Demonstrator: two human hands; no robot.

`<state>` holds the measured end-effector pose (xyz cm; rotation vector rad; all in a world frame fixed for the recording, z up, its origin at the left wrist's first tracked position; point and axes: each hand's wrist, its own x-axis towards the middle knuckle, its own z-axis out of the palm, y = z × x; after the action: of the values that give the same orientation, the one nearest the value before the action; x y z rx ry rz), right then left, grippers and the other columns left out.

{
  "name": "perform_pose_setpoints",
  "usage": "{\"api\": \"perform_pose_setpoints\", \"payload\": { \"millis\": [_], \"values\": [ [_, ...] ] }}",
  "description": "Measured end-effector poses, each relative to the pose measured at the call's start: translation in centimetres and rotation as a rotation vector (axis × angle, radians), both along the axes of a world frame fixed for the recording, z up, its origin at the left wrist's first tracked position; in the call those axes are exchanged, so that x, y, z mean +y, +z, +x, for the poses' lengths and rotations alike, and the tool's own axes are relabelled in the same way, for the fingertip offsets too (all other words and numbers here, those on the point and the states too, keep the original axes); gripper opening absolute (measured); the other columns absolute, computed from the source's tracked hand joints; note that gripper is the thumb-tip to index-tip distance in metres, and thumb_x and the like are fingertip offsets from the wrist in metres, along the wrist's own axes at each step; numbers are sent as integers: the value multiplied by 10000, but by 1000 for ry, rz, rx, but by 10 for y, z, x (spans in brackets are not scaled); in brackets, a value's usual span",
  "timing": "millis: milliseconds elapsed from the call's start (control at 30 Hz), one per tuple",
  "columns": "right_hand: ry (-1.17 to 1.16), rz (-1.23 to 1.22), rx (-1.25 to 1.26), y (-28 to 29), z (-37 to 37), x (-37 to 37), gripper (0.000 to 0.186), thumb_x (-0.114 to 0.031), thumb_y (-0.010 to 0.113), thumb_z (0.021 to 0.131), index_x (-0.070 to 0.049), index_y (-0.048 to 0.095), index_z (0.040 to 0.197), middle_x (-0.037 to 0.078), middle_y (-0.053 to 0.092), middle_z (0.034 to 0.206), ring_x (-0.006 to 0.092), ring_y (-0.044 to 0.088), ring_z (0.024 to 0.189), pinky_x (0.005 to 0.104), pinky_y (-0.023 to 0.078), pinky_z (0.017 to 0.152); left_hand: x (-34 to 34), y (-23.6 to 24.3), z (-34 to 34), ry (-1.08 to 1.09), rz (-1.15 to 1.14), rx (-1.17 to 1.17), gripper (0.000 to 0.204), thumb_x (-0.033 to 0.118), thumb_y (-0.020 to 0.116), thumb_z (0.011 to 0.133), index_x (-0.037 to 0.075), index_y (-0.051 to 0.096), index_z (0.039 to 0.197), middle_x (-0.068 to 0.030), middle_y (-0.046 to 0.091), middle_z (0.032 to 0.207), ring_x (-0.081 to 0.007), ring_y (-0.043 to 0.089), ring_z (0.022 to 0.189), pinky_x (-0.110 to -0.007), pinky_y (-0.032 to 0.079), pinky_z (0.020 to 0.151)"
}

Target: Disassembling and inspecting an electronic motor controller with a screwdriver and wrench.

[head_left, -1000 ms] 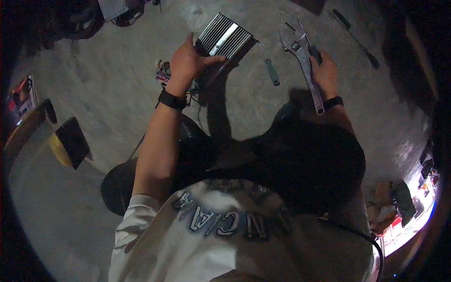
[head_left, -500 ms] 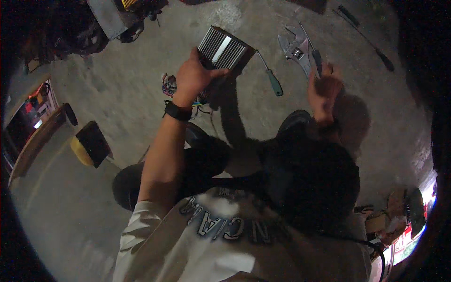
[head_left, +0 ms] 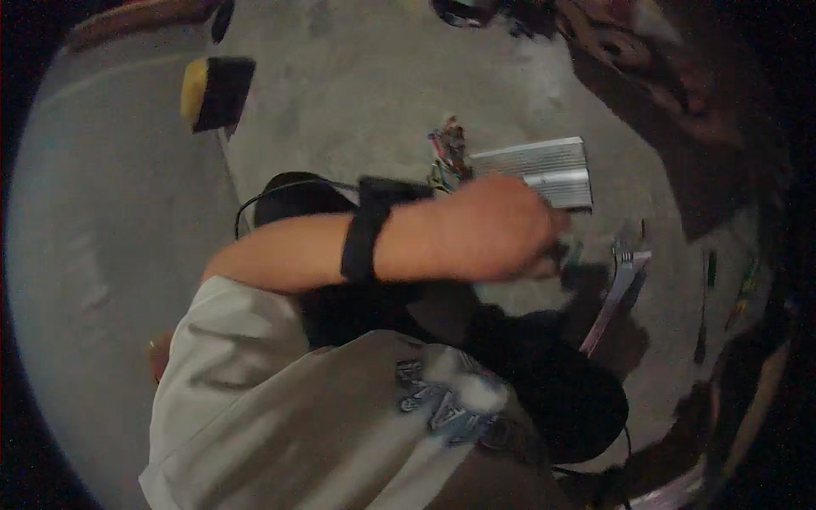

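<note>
My left hand [head_left: 489, 229] reaches across in front of me, smeared by motion, a black band on its wrist. Its fingers look curled in at the right end, and what they close on, if anything, is hidden. Just beyond it, a finned silver metal box [head_left: 557, 161] lies on the floor, its near side partly covered by the hand. A bundle of coloured wires [head_left: 450, 157] sits at the box's left. Close to my fingertips shows a small green piece [head_left: 575, 252], too blurred to name. Farther right is an adjustable wrench [head_left: 625, 257]. My right hand does not show.
A yellow and black block-like object [head_left: 223, 92] stands at the far left. Long thin dark tools [head_left: 707, 297] lie on the floor at the right. Dark clutter and a brown sheet [head_left: 646, 119] fill the far right. My dark knee [head_left: 561, 382] is at lower right.
The view has swung round, so the floor things appear turned. My left hand has left its grip on the metal box and moved across its near side. My right hand has gone from view.
</note>
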<state>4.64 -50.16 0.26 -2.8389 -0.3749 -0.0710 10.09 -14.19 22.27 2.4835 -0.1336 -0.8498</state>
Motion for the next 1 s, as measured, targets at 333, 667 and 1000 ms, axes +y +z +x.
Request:
{"api": "perform_pose_setpoints", "payload": {
  "millis": [333, 667, 1000],
  "values": [
    [116, -65, 36, 34, -8, -37, 226, -287, 627, 927, -76, 551, 950, 90, 522, 893, 233, 482, 832, 367, 381, 751, -9, 5, -103, 498, -486, -638, 82, 164, 629, 798, 82, 638, 800, -97, 636, 796, -333, 602, 694, -420, 498, 641],
    [170, 41, 241, 124, -3, -74, 264, -293, 594, 945, -76, 529, 809, 49, 494, 748, 173, 443, 697, 332, 352, 640, 18, 40, -145, 597, -712, -628, 177, 209, 626, 836, 70, 678, 932, -139, 674, 869, -339, 648, 757, -450, 511, 645],
    [48, 476, 793, 315, -13, 53, 352, -253, 577, 953, -56, 486, 676, 1, 453, 623, 119, 405, 576, 303, 320, 545, 0, 19, -167, 544, -525, -223, 279, 309, 634, 877, 56, 708, 969, -174, 699, 881, -375, 684, 800, -493, 531, 658]
  ]
}}
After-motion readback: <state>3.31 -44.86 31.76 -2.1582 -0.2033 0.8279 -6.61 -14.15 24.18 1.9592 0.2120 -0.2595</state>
